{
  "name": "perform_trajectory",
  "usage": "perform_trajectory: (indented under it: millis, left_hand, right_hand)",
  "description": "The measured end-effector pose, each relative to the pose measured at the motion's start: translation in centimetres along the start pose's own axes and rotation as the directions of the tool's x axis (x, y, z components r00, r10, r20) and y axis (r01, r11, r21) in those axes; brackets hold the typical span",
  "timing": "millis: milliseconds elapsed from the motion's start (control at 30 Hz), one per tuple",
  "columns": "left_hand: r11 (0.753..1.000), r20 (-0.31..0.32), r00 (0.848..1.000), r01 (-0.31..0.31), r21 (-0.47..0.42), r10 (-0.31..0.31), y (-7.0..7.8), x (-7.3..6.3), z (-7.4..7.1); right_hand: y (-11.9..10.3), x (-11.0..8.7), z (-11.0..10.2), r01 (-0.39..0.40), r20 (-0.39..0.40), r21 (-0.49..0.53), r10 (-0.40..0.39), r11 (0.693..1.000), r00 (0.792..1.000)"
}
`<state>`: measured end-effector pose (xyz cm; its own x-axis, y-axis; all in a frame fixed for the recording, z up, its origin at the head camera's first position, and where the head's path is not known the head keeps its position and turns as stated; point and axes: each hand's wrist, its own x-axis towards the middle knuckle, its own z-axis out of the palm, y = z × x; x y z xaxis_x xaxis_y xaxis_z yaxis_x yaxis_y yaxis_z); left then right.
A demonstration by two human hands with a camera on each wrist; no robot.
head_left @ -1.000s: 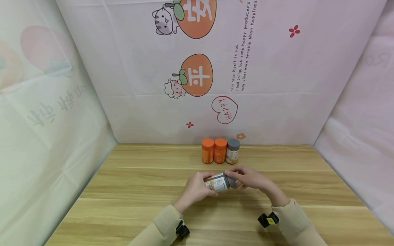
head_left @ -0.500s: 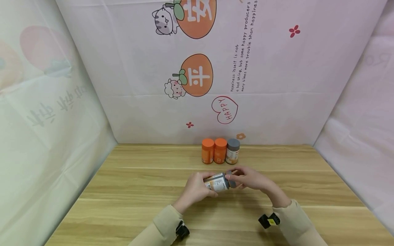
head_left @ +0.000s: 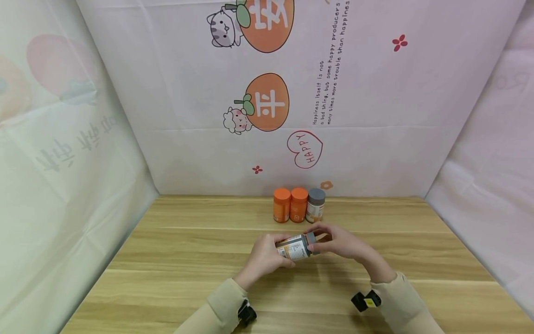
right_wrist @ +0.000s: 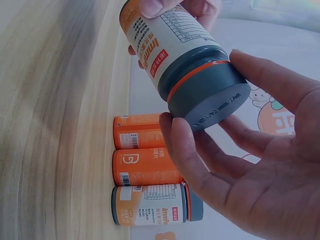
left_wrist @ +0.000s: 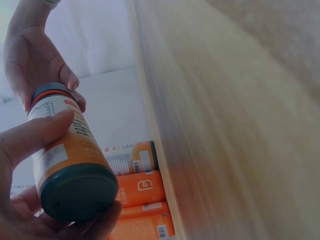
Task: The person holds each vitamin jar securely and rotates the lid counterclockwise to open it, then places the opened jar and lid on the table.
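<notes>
My left hand (head_left: pixel 263 256) grips a pill bottle (head_left: pixel 294 249) with a white and orange label, its fingers wrapped round the body. The bottle lies tilted in the air over the table, grey base toward the left and cap to the right. Fingers and thumb of my right hand (head_left: pixel 340 242) hold the grey cap (right_wrist: pixel 212 95) from its sides. In the right wrist view a thin orange ring shows between cap and neck. The left wrist view shows the dark base (left_wrist: pixel 79 192) facing the camera, with my left thumb across the label.
At the back of the wooden table (head_left: pixel 200 241) stand two orange bottles (head_left: pixel 282 205) (head_left: pixel 298 205) and a grey-capped bottle (head_left: pixel 315 205), side by side. Behind them rises a printed white cloth (head_left: pixel 359 153), with more cloth along both sides.
My right hand's fingers have shifted round the cap, the thumb moving lower and the fingers spreading more. The left hand and the bottle have stayed almost in place.
</notes>
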<state>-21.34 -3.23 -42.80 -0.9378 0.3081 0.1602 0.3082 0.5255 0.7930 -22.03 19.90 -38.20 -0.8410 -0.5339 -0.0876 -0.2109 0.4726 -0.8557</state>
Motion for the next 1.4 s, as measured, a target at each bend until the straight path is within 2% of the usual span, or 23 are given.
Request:
perform_trajectory:
  millis: [300,533,667,800,1067,1267,1400]
  left_hand:
    - [1.0,0.001,1.0,0.011,-0.004,-0.011,-0.08,0.02,-0.02]
    - [1.0,0.0,1.0,0.014,-0.01,-0.014,0.03,0.02,-0.1]
    - [1.0,0.001,1.0,0.009,-0.02,-0.009,0.21,0.03,-0.23]
    - [1.0,0.008,1.0,0.006,-0.028,-0.006,0.25,0.03,-0.33]
    - [0.997,0.029,0.999,0.036,-0.074,-0.034,0.13,0.05,-0.55]
    - [0.995,0.033,0.998,0.047,-0.093,-0.044,-0.12,0.06,-0.52]
    - [0.995,0.029,0.999,0.041,-0.095,-0.038,-0.03,0.05,-0.52]
  right_hand:
    - [0.13,-0.1,-0.06,0.084,-0.037,-0.057,-0.086,0.995,0.996]
    - [0.22,-0.04,0.09,0.088,-0.054,-0.028,-0.089,0.996,0.995]
    - [0.48,0.05,0.14,0.12,-0.057,-0.015,-0.12,0.993,0.991]
    - [0.66,0.03,0.2,0.161,-0.071,-0.025,-0.162,0.987,0.984]
    - [0.78,-0.13,0.37,0.243,-0.119,-0.126,-0.257,0.962,0.959]
    - [0.87,-0.16,0.36,0.281,-0.123,-0.116,-0.294,0.953,0.948]
    - [0.83,-0.2,0.41,0.278,-0.129,-0.109,-0.291,0.954,0.948]
